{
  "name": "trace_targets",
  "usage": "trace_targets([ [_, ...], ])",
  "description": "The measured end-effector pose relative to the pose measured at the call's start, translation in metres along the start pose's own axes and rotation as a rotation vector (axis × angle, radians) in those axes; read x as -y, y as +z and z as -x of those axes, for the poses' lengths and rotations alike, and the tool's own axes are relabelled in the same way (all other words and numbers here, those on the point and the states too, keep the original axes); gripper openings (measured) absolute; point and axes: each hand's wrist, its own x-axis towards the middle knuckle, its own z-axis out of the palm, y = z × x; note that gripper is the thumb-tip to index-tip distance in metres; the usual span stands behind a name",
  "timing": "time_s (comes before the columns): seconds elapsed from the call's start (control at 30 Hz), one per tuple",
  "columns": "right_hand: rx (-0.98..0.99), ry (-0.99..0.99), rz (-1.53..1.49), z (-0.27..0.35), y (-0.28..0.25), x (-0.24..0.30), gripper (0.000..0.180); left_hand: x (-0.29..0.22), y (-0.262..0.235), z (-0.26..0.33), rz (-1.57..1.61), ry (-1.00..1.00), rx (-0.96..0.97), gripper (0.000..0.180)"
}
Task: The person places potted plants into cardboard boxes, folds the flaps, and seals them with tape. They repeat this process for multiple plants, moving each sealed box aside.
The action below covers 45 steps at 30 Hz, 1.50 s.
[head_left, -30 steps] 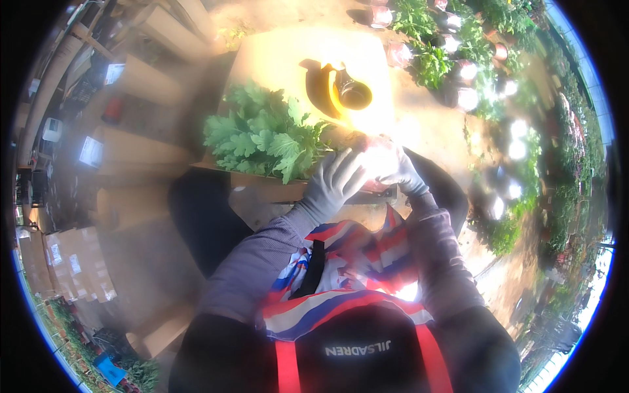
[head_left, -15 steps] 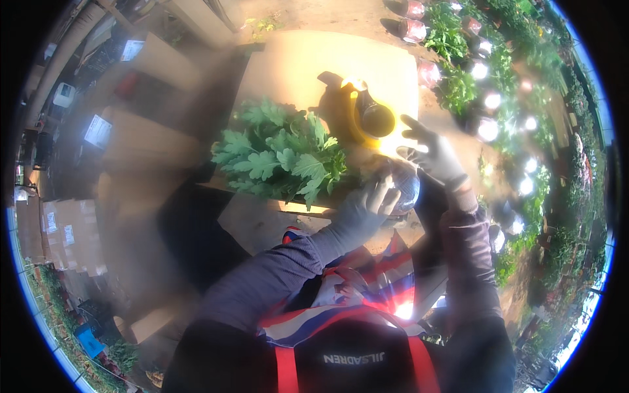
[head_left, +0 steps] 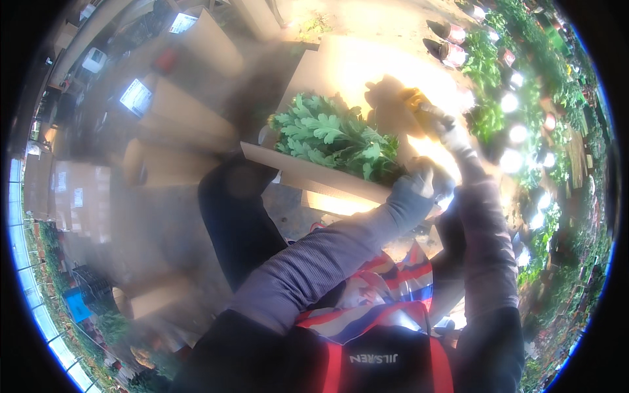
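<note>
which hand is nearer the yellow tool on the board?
Right. The right hand reaches out and touches the yellow tool on the sunlit board. The left hand sits back at the near edge of the box of green plants.

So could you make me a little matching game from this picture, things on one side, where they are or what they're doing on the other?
Things:
1. leafy green plants
2. left hand
3. right hand
4. yellow object

Descriptions:
A. reaching out to something yellow
B. at the near cardboard edge
C. on the sunlit surface, at the fingertips
D. packed in a cardboard tray

Pairs: 1-D, 2-B, 3-A, 4-C
</note>
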Motion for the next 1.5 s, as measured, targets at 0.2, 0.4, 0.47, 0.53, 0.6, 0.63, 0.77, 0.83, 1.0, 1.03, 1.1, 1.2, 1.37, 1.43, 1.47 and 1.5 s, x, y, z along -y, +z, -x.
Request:
trace_targets([
  [0.2,-0.341,0.014,0.427,0.041,-0.075,0.042,0.032,0.043,-0.005,-0.091,0.260,0.103,0.438,0.026],
  [0.4,-0.519,0.104,0.423,0.111,-0.031,0.140,0.041,0.058,0.008,-0.141,0.367,0.017,0.540,0.027],
  [0.47,-0.575,0.027,0.208,0.118,-0.018,0.158,0.042,0.058,0.004,-0.129,0.729,-0.198,0.405,0.024],
  [0.53,-0.538,-0.098,0.307,0.117,-0.015,0.160,0.041,0.055,-0.006,-0.116,0.634,-0.164,0.342,0.022],
  [0.6,-0.514,-0.168,0.376,0.114,-0.021,0.146,0.041,0.050,-0.020,-0.098,0.096,0.133,0.262,0.023],
  [0.63,-0.500,-0.165,0.345,0.100,-0.026,0.132,0.041,0.046,-0.026,-0.091,0.150,0.136,0.223,0.024],
  [0.77,-0.436,-0.178,0.843,0.046,-0.046,0.058,0.041,0.038,-0.041,-0.070,0.341,0.176,0.050,0.022],
  [0.83,-0.425,-0.217,1.002,0.008,-0.044,0.015,0.037,0.036,-0.041,-0.066,0.278,0.163,0.077,0.019],
  [1.0,-0.229,0.310,0.926,-0.048,-0.032,-0.053,0.033,0.040,-0.029,-0.062,0.162,0.172,0.096,0.029],
  [1.03,-0.109,0.270,1.188,-0.042,-0.033,-0.054,0.029,0.041,-0.026,-0.062,0.204,0.181,0.018,0.027],
  [1.1,-0.205,0.058,0.942,-0.004,-0.040,-0.043,0.039,0.040,-0.021,-0.062,0.306,0.195,-0.031,0.025],
  [1.2,-0.198,0.061,0.494,0.072,-0.040,-0.014,0.053,0.038,-0.017,-0.064,0.414,0.155,0.027,0.028],
  [1.37,-0.036,0.120,0.008,0.132,-0.010,-0.016,0.082,0.040,-0.030,-0.059,0.407,0.182,0.054,0.027],
  [1.43,0.016,0.145,-0.217,0.127,-0.005,-0.033,0.095,0.043,-0.041,-0.052,0.431,0.110,0.068,0.032],
  [1.47,0.048,0.162,-0.332,0.124,-0.005,-0.042,0.102,0.044,-0.046,-0.048,0.409,0.150,0.076,0.031],
  [1.5,0.071,0.177,-0.428,0.122,-0.004,-0.051,0.108,0.045,-0.051,-0.043,0.378,0.159,0.082,0.029],
])
